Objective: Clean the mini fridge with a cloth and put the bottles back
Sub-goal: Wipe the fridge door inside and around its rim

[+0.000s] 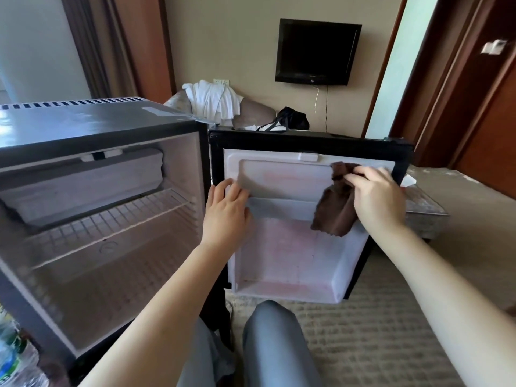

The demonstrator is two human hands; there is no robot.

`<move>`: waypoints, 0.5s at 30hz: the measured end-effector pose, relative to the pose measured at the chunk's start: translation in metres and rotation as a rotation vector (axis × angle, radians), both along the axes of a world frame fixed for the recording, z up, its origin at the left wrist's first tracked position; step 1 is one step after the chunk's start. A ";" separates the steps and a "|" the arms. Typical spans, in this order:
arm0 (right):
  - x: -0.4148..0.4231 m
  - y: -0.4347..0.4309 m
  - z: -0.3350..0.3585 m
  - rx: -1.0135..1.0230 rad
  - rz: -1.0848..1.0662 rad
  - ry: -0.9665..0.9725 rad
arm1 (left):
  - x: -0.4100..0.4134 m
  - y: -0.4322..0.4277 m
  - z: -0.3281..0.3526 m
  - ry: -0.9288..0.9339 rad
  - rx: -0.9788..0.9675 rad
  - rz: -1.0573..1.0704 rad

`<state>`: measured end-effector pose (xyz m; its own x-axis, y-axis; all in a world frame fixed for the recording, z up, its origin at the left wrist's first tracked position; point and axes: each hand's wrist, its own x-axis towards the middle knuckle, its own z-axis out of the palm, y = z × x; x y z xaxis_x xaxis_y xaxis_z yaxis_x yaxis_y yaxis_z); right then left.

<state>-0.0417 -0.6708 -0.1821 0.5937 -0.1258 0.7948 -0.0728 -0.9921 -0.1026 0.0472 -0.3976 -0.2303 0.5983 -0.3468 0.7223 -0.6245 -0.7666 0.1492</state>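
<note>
Head view: right hand [377, 197] hides part of cloth [334, 217]; bottles [13, 356] cropped.

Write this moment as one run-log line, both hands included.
step: door cleaning; left hand: rests on white plastic door shelf; right hand: holds brown cloth against open black fridge door; clear bottles: not yet returned

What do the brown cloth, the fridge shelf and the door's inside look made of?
Brown cloth: soft fabric, perhaps microfibre; it hangs in limp folds. Fridge shelf: wire, probably white-coated; a grid of thin rods. Door liner: moulded white plastic, seemingly; smooth, with rounded ridges.
</note>
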 end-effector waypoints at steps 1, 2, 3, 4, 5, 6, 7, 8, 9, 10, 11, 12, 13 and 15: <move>-0.003 0.002 -0.002 0.008 -0.014 0.025 | 0.001 0.000 0.000 0.009 0.001 -0.005; -0.005 0.004 -0.005 0.026 -0.020 0.033 | 0.002 0.001 -0.001 0.016 0.003 -0.011; -0.005 0.007 -0.007 0.041 -0.010 0.022 | 0.002 0.002 -0.001 0.018 0.002 -0.015; -0.004 0.012 -0.008 0.049 0.011 0.019 | 0.002 0.002 0.000 0.017 -0.001 -0.015; -0.001 0.019 -0.009 0.050 0.043 0.033 | 0.002 0.002 0.000 0.016 -0.003 -0.014; 0.004 0.028 -0.010 0.042 0.080 0.059 | 0.001 0.002 0.001 0.018 -0.005 -0.016; 0.011 0.038 -0.011 0.034 0.117 0.078 | 0.000 0.002 0.001 0.022 -0.006 -0.020; 0.019 0.049 -0.011 0.027 0.153 0.088 | 0.000 0.001 0.001 0.028 -0.006 -0.025; 0.028 0.063 -0.012 0.021 0.184 0.097 | -0.001 0.002 0.002 0.032 -0.003 -0.028; 0.036 0.078 -0.011 0.017 0.215 0.107 | -0.001 0.002 0.002 0.032 0.002 -0.034; 0.044 0.092 -0.010 0.013 0.252 0.118 | -0.001 0.002 0.003 0.029 0.010 -0.040; 0.051 0.106 -0.007 0.014 0.295 0.126 | 0.000 0.003 0.003 0.024 0.020 -0.044; 0.057 0.118 -0.003 0.017 0.331 0.134 | 0.000 0.003 0.004 0.024 0.030 -0.047; 0.065 0.132 0.001 0.029 0.373 0.166 | 0.000 0.003 0.005 0.033 0.036 -0.052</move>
